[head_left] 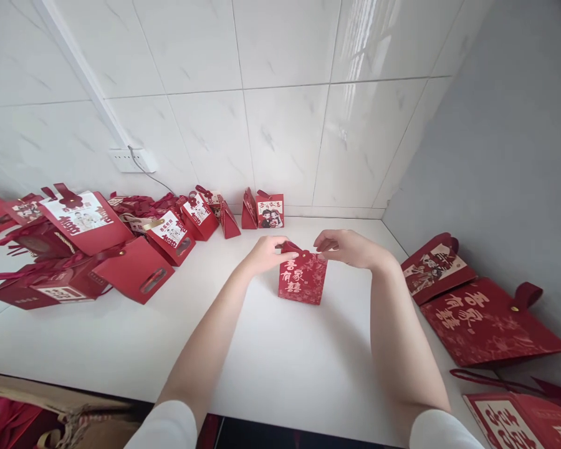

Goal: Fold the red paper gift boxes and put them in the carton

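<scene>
A small red gift box (303, 282) with pale lettering stands upright on the white table (271, 355), its top narrowing to a ridge with a strap and a gold stud. My left hand (270, 254) is closed on the box's upper left, the thumb across the front and the fingers behind the top. At the upper right corner, my right hand (350, 248) has its fingers curled and its thumb tip against the edge, in a loose pinch. The back of the box and part of the strap are hidden.
Several red boxes and bags (81, 227) are heaped at the left. A box with a cartoon couple (270, 212) stands by the tiled wall. More red boxes (490, 321) lie at the right. A cable runs from the wall socket (131, 160). An open carton (88, 424) sits below the table's front edge.
</scene>
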A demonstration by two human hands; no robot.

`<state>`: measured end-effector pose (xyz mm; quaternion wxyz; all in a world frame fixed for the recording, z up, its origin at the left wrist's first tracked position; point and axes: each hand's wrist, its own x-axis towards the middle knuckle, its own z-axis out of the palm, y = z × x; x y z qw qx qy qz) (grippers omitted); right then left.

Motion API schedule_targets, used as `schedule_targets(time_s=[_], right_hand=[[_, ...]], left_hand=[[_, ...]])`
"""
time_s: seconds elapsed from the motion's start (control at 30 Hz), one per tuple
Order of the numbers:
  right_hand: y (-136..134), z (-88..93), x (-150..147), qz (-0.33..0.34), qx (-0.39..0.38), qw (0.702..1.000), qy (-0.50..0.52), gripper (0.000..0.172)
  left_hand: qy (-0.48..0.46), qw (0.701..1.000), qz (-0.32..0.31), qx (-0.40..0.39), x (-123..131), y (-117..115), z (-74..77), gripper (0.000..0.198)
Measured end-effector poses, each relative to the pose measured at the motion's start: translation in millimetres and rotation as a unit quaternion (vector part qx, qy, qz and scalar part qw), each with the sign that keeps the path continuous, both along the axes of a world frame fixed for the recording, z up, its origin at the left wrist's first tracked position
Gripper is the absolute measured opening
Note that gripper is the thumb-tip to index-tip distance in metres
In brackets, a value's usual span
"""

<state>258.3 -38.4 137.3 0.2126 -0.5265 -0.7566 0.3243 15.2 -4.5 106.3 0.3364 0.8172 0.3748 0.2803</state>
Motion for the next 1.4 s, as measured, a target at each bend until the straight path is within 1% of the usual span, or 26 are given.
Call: schedule_targets(time_s=[0.03, 0.1, 0.13, 0.2, 0.27, 0.37, 0.5, 0.57, 0.73, 0.83, 0.93, 1.1, 1.23, 1.4], right_hand=[[-5.3, 3.4, -4.5, 0.001, 0.014, 1.0, -0.001, 0.019], [-14.6, 8.5, -13.6, 0.001, 0.047, 0.999, 0.002, 0.017], [-18.7, 10.3, -18.1, 0.001, 0.062, 0.998, 0.002, 0.017], [-25.1, 12.3, -25.9, -0.002, 0.086, 0.996, -0.005, 0.016], [-28.8, 12.4, -31.5, -0.002, 0.096, 0.995, -0.021, 0.016], [-30.5, 10.6, -36.2, 0.0, 0.092, 0.995, -0.042, 0.017], [-33.1, 9.7, -37.7, -0.032, 0.088, 0.994, -0.059, 0.02], [-35.3, 10.1, -36.7, -0.036, 0.093, 0.994, -0.05, 0.02], [-35.4, 7.0, -33.2, 0.003, 0.102, 0.995, 0.0, 0.013], [-32.6, 4.2, -33.2, -0.014, 0.097, 0.995, -0.011, 0.014], [-30.7, 3.4, -34.1, -0.023, 0.097, 0.995, -0.024, 0.016], [-28.2, 0.3, -32.0, -0.014, 0.113, 0.993, -0.038, 0.017], [-26.2, -3.2, -29.6, -0.012, 0.126, 0.991, -0.031, 0.017], [-25.6, -3.6, -30.4, -0.014, 0.136, 0.99, -0.033, 0.016]], left_hand=[[0.025, 1.0, -0.004, 0.008, -2.6, -2.8, 12.8, 0.026], [0.054, 0.998, 0.001, 0.029, -6.2, -9.8, 30.4, 0.023], [0.061, 0.997, 0.004, 0.037, -7.0, -13.4, 35.3, 0.023], [0.072, 0.997, 0.003, 0.043, -6.8, -20.0, 39.1, 0.022], [0.075, 0.996, 0.001, 0.043, -4.6, -24.7, 37.7, 0.023], [0.082, 0.996, 0.012, 0.035, -0.7, -27.1, 31.2, 0.031], [0.102, 0.993, 0.035, 0.052, 2.1, -24.5, 24.5, 0.037], [0.096, 0.993, 0.033, 0.057, 2.8, -23.6, 24.0, 0.033], [0.078, 0.995, 0.016, 0.056, 4.3, -25.3, 26.9, 0.018], [0.08, 0.995, -0.002, 0.055, 4.2, -26.7, 28.4, 0.014], [0.096, 0.994, -0.015, 0.052, 2.0, -26.9, 29.6, 0.015], [0.115, 0.991, -0.012, 0.06, -2.7, -24.3, 30.2, 0.017], [0.116, 0.992, 0.001, 0.056, -3.6, -22.7, 28.4, 0.019], [0.111, 0.993, 0.018, 0.046, -3.8, -22.9, 26.6, 0.019]])
